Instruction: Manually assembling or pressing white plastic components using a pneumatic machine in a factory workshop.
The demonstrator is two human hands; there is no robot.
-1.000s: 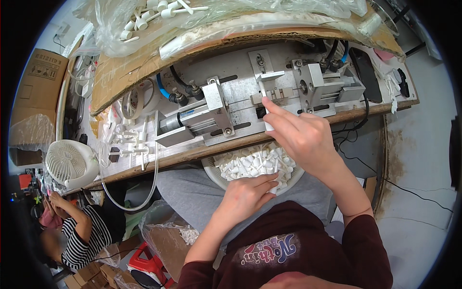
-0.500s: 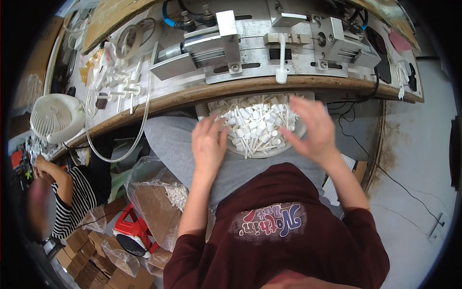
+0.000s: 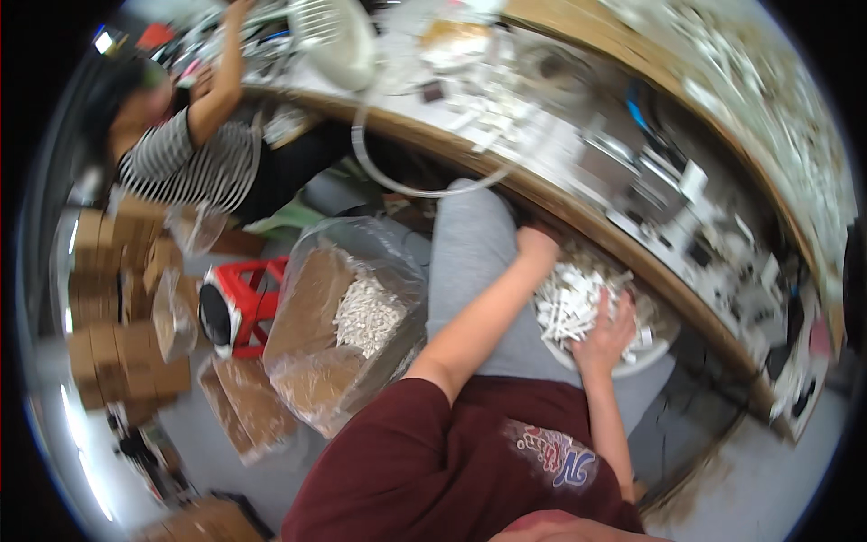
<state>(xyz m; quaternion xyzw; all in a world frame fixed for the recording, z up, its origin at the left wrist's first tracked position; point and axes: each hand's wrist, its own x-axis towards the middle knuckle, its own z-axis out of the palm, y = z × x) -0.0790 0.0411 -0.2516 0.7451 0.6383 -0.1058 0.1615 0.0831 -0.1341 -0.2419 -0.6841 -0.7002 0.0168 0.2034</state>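
Note:
A pale round basin [image 3: 639,365] rests on my lap, filled with small white plastic pieces [image 3: 571,303] that have stems and caps. My right hand [image 3: 603,336] lies on the pieces at the near side of the basin, fingers spread apart. At the basin's far left, close under the bench edge, is my left hand [image 3: 538,242]. Its fingers are hidden there, so whether it grips the rim does not show. Left of my leg stands a plastic-lined cardboard box [image 3: 307,312] with a heap of similar white pieces [image 3: 370,316] inside.
The wooden bench [image 3: 578,212] runs along the far side, carrying a metal fixture [image 3: 646,176], loose white parts [image 3: 492,108] and a white fan [image 3: 334,41]. A red stool [image 3: 257,298] and stacked cartons [image 3: 126,357] stand left. A co-worker in stripes [image 3: 194,167] sits beyond.
The view has swung left, bringing the box and co-worker further in. My right hand has come down onto the pieces; my left hand has moved to the basin's far left side.

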